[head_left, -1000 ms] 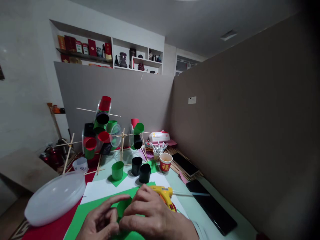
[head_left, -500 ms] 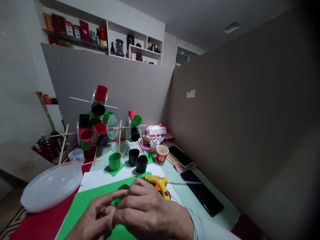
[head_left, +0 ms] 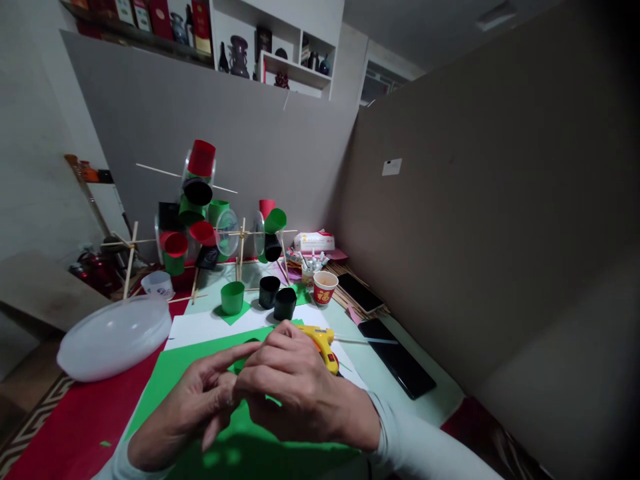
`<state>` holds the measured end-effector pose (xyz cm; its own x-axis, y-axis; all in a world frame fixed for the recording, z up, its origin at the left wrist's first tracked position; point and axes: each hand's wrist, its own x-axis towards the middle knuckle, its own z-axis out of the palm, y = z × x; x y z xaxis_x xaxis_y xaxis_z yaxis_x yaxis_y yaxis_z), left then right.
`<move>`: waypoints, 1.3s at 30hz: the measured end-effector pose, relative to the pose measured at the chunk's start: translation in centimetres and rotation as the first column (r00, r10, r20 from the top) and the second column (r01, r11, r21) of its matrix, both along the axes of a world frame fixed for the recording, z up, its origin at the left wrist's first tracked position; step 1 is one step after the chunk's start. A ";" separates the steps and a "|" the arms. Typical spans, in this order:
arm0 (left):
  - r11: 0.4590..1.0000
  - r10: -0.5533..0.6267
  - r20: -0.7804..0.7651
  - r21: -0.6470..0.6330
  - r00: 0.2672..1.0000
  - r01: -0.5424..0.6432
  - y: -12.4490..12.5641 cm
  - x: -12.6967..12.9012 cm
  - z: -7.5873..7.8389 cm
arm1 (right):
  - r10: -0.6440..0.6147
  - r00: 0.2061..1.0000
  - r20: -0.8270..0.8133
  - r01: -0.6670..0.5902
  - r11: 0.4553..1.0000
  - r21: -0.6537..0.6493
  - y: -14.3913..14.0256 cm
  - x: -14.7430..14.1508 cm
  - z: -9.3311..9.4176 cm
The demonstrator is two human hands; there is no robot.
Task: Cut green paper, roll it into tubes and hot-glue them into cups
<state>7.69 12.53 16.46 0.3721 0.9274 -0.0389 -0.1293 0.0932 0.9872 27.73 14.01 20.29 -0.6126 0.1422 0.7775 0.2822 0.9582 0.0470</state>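
Observation:
My left hand (head_left: pixel 203 392) and my right hand (head_left: pixel 295 387) meet over a large green sheet (head_left: pixel 175 363). Between them is a small curved piece of green paper (head_left: pixel 239 365), gripped by the fingers of both hands. Most of this piece is hidden behind the knuckles. Just beyond my right hand lies a yellow hot glue gun (head_left: pixel 326 341) with a glue stick out of its back. A green paper cup shape (head_left: pixel 233 298) and two black paper cup shapes (head_left: pixel 269 292) (head_left: pixel 285 304) stand farther off.
Wooden-stick frames (head_left: pixel 242 243) carry red, green and black paper cups (head_left: pixel 203 158) at the back left. A clear plastic lid (head_left: pixel 117 337) sits at left. On the right are a red paper cup (head_left: pixel 324 291), a phone (head_left: pixel 360 293), a black slab (head_left: pixel 400 363) and a partition wall (head_left: pixel 475 200).
The view has tilted down, so the tabletop sits higher in the picture. Both hands still hold the green paper together, with the fingers slightly shifted; my left sleeve now shows.

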 end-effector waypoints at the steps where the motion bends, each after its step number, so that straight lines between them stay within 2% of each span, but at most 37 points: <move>1: 1.000 0.002 -0.001 0.012 1.000 -0.002 0.1 0.0 0.1 | -0.013 1.000 -0.005 0.013 1.000 -0.012 0.0 0.0 0.0; 8: 0.998 0.057 -0.011 0.016 0.998 -0.057 0.0 -0.1 1.1 | -0.094 0.995 -0.033 0.093 0.996 -0.016 -0.1 -0.4 0.0; 13: 0.998 0.041 0.071 0.054 0.997 -0.045 0.1 -0.2 0.9 | -0.058 0.996 -0.075 0.047 0.989 -0.139 -0.2 -0.2 0.2; 16: 0.996 0.054 0.083 0.069 0.995 -0.059 0.0 0.4 1.1 | -0.063 0.970 -0.234 -0.001 0.964 -0.265 0.5 0.3 0.7; 19: 0.985 0.129 0.070 0.105 0.989 -0.136 -0.3 0.9 1.6 | -0.097 0.940 -0.328 -0.035 0.926 -0.375 0.9 1.1 1.3; 21: 0.967 0.212 0.054 0.135 0.976 -0.218 -0.3 0.8 1.7 | -0.107 0.935 -0.339 -0.060 0.892 -0.449 0.6 1.8 1.6; 25: 0.904 0.381 0.019 0.203 0.924 -0.377 0.4 -0.2 1.3 | -0.176 0.906 -0.385 -0.105 0.788 -0.606 -0.4 3.8 1.4; 29: 0.852 0.465 0.020 0.259 0.885 -0.454 1.2 -0.9 0.6 | -0.202 0.884 -0.421 -0.184 0.678 -0.712 -1.0 6.8 0.3; 35: 0.792 0.547 0.017 0.313 0.837 -0.524 1.6 -0.6 0.0 | -0.204 0.876 -0.437 -0.279 0.525 -0.804 -3.3 12.7 -0.5; 38: 0.768 0.558 -0.079 0.426 0.826 -0.478 1.6 -0.7 0.2 | -0.164 0.918 -0.362 -0.254 0.457 -0.852 -5.3 16.4 0.2; 39: 0.764 0.551 -0.128 0.475 0.825 -0.436 1.7 -0.8 0.3 | -0.109 0.954 -0.278 -0.211 0.415 -0.885 -5.9 17.6 0.5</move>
<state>6.91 14.20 16.79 -0.1115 0.9265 0.3594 0.2078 -0.3320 0.9201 45.28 8.10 20.83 -0.4500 0.8281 0.3342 0.0773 0.4090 -0.9093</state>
